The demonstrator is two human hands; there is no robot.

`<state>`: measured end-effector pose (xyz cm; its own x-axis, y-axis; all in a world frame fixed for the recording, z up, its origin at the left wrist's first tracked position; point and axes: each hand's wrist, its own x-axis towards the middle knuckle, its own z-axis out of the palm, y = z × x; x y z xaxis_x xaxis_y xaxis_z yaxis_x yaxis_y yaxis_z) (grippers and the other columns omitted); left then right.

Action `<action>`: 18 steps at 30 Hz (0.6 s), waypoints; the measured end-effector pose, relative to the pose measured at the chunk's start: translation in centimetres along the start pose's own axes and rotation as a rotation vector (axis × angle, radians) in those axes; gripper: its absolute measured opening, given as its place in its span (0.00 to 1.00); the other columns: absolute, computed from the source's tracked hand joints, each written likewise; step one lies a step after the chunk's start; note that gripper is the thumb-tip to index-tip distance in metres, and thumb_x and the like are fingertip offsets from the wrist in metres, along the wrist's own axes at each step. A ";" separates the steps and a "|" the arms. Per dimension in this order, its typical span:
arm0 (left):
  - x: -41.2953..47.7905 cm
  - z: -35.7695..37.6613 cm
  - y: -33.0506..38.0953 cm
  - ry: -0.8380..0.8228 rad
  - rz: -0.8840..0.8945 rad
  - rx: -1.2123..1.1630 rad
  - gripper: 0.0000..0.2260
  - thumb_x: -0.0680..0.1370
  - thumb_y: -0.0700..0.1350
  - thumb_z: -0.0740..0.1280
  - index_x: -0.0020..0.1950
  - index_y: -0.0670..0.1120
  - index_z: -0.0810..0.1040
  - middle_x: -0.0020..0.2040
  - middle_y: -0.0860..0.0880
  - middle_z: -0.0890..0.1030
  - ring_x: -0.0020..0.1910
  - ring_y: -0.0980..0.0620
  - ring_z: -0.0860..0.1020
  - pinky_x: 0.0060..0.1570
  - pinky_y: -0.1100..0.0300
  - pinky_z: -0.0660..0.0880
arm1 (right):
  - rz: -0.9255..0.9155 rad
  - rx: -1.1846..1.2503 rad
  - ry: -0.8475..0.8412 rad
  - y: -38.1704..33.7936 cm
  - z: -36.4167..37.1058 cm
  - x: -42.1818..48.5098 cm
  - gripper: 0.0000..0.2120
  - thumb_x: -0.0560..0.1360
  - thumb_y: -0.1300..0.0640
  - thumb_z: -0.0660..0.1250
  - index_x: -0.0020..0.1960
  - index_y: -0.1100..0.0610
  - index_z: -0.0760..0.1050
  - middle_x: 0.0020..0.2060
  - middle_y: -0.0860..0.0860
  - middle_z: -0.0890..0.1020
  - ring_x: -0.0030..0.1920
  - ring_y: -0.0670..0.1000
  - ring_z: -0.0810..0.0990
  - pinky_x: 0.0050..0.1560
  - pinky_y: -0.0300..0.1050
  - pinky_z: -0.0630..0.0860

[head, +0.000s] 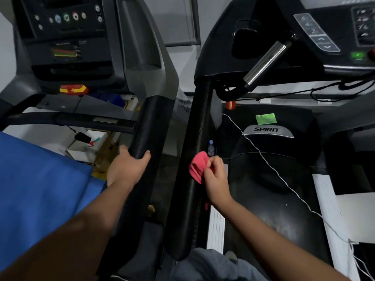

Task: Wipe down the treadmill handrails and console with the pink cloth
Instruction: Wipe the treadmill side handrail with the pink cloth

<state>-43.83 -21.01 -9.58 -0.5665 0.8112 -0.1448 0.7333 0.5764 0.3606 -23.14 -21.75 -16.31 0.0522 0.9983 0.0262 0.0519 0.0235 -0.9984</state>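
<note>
I am working the Spirit treadmill (269, 130), and I judge the step in hand to be wiping its long black rail (197, 122). The console (332, 21), up past the rail's far end, is yet to come, I think.

To do this well I would spread the cloth flat on the rail and wrap it partway round, so the top and both sides get covered. Then I would draw it slowly along the full length toward the console and back to the near end. I would mind the white cord (274, 169) to the right of the rail and the small bottle (211, 148) tucked against it, so neither is snagged or knocked.

My left hand (126, 169) grips the next rail (150, 122), left of the rail, with the thumb on one side and the fingers over the other. That makes a fair brace. My right hand (216, 179) is clamped on the cloth (197, 166), fingers curled and pinching it, about midway along the rail at its right edge.

The cloth is small, pink-red and bunched into a soft, folded wad. Most of it bulges ahead of my fingers onto the rail, and a scrap shows below the wrist. Bunched like this, I reckon only a little of it meets the surface.
</note>
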 end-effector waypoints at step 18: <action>-0.3 0.0 0.3 0.009 0.008 -0.005 0.25 0.76 0.60 0.62 0.64 0.43 0.66 0.47 0.46 0.75 0.43 0.44 0.73 0.41 0.55 0.68 | -0.073 -0.204 -0.014 -1.3 -0.2 0.9 0.06 0.68 0.49 0.57 0.37 0.52 0.67 0.41 0.42 0.68 0.42 0.43 0.71 0.42 0.40 0.65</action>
<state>-43.42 -21.10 -9.38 -0.5644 0.8147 -0.1334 0.7358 0.5697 0.3661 -22.99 -20.88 -14.98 0.0275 0.9950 0.0959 0.2555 0.0858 -0.9630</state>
